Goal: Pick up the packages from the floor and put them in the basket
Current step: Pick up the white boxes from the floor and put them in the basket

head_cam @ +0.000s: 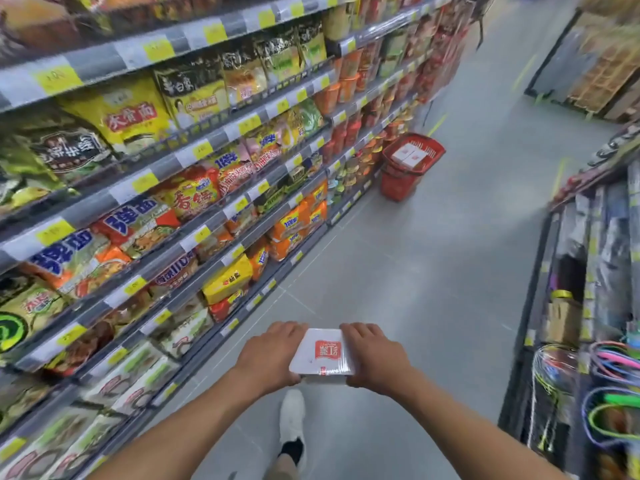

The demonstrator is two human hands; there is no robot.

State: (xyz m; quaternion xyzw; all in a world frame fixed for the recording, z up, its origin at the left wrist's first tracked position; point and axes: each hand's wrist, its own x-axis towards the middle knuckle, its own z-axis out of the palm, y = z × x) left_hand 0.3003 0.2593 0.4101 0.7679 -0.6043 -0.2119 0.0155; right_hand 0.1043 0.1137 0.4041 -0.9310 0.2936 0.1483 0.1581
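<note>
I hold a white package (320, 353) with a red label between both hands, in front of my body above the grey floor. My left hand (268, 356) grips its left side and my right hand (372, 356) grips its right side, fingers curled over the top edges. It looks like a stack of flat packs. Far ahead along the aisle stands a red basket (412, 168) on the floor beside the shelves, with two white packages (410, 154) lying inside it.
Shelves (194, 233) full of noodle packets line the left side of the aisle. A rack (588, 306) with hanging goods stands on the right. My white shoe (292, 419) is on the floor below my hands. The grey floor runs between them toward the basket.
</note>
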